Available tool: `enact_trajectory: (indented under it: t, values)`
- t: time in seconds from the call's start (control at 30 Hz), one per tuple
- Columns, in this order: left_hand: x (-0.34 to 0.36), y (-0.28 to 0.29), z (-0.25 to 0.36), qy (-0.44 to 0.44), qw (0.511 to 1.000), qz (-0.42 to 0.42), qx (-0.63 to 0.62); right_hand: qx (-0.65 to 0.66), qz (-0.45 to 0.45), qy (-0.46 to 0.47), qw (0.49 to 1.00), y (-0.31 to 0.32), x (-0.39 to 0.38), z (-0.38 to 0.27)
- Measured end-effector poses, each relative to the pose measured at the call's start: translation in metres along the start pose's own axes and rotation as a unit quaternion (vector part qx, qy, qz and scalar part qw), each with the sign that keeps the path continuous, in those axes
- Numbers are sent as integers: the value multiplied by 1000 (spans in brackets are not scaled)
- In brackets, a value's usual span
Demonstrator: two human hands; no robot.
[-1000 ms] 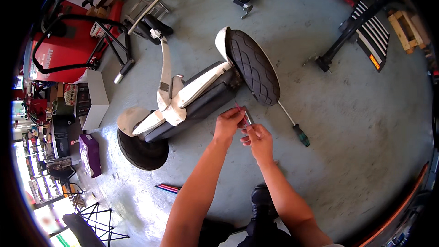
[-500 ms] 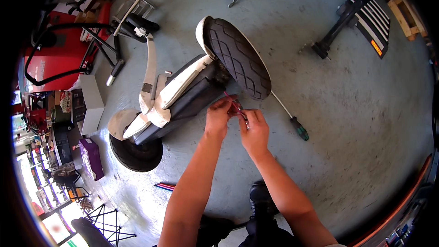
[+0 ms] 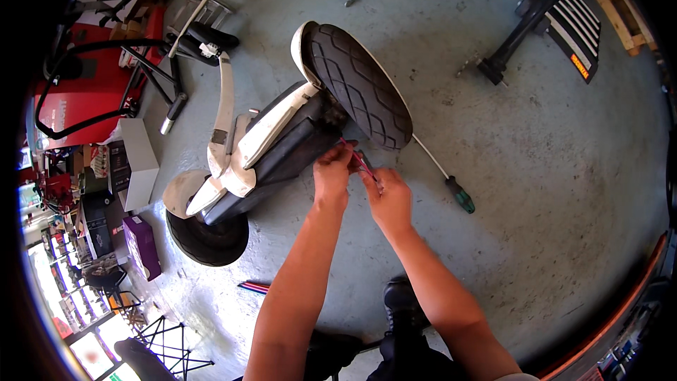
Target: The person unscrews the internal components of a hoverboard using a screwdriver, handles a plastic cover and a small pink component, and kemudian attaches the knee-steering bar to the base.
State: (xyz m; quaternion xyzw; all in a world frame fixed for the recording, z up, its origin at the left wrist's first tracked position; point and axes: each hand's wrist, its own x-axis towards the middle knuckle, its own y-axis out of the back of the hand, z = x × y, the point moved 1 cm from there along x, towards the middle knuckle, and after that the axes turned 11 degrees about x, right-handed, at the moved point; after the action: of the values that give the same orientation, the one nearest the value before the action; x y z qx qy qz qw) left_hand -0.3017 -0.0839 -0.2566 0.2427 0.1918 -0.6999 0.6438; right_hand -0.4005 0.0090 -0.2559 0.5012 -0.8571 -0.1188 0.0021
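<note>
A white and black self-balancing scooter [image 3: 247, 152] lies tipped over on the floor. Its treaded tyre [image 3: 361, 88] is nearest my hands. From the black body beside this wheel runs a thin pinkish-red wire [image 3: 364, 164]. My left hand [image 3: 331, 175] is closed in a pinch on the wire, close to the scooter. Just to its right, my right hand [image 3: 391, 199] is closed around the lower end, with the fingers hiding that end. A screwdriver [image 3: 460, 195] with a green and black handle lies right of the tyre, its tip out of sight behind the tyre.
Several thin coloured strips [image 3: 254, 287] lie on the floor left of my left forearm. Boxes, a purple one [image 3: 141, 247] among them, line the left side. A black-framed red machine [image 3: 88, 85] stands far left. A black stand leg [image 3: 511, 49] reaches in at upper right.
The view has shifted slightly, moving the scooter a little left in the picture. My hands have drawn slightly apart, and more of the wire shows between them.
</note>
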Motion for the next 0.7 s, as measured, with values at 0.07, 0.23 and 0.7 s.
enact_trajectory:
  t: [0.07, 0.23, 0.7]
  values:
    - [1, 1, -1, -4, 1000, 9, 1, -154, -2, 67, 986, 4, 1, -6]
    - [0, -1, -1, -7, 999, 28, 18, -180, 9, 83, 980, 8, 1, -8]
    - [-14, -4, 6, -1, 999, 17, 36, -56, 48, 133, 988, -5, -6, -6]
